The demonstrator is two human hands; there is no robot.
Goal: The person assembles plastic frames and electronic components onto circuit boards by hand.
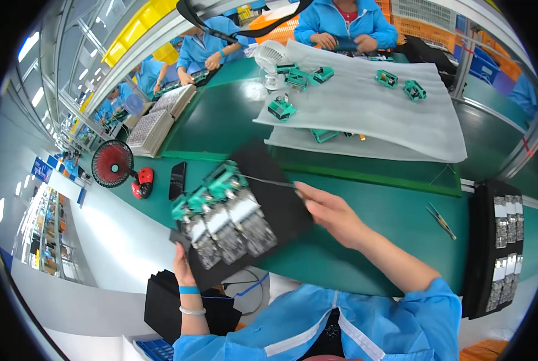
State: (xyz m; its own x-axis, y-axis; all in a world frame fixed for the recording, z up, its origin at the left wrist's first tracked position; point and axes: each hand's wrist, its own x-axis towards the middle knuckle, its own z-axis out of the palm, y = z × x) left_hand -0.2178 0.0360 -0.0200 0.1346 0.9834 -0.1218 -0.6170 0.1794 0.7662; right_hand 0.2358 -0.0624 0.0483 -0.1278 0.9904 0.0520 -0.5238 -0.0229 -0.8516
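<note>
Tilted over the near table edge is a black foam tray (279,207) bearing silvery electronic modules (242,215) in a row. Green plastic fixtures (225,182) sit at the modules' upper ends, slightly blurred. With its fingers partly behind the board, my left hand (183,265) grips the tray's lower left edge; a blue band and a pale bangle circle that wrist. On the opposite side my right hand (335,213) holds the tray's right edge, thumb on top. A thin grey strand (272,181) runs across the tray toward my right hand.
Tweezers (442,222) lie on the green table at right, beside stacked black trays (491,246) of modules. A phone (177,180) and red fan (113,163) stand left. More green fixtures (296,78) rest on white foam sheeting (365,114). Co-workers (346,27) sit across.
</note>
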